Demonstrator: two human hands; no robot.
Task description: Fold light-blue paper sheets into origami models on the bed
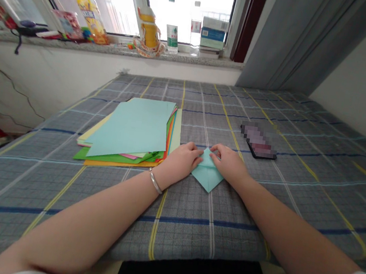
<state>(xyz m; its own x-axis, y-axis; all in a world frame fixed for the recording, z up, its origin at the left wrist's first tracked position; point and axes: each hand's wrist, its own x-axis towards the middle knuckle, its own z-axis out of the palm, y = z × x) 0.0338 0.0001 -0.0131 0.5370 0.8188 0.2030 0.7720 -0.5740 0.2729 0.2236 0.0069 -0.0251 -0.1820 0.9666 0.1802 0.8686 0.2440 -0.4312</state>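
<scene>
A small folded piece of light blue paper (209, 178) lies on the checked cloth, one corner pointing towards me. My left hand (184, 162) grips its upper left edge, thumb and fingers pressed to the paper. On the opposite side, my right hand (229, 161) pinches the upper right edge. A crease runs across the paper between the two hands. To the left of my left hand rests a stack of coloured paper (133, 126), with a light blue sheet on top and green, orange, yellow and pink edges showing beneath.
A phone (259, 141) lies to the right on the checked cloth (183, 236). On the windowsill (113, 49) at the back stand a juice bottle (91, 15), a yellow flask (149, 31), a tube (172, 39) and stacked boxes (213, 34). A grey curtain (290, 39) hangs at the back right.
</scene>
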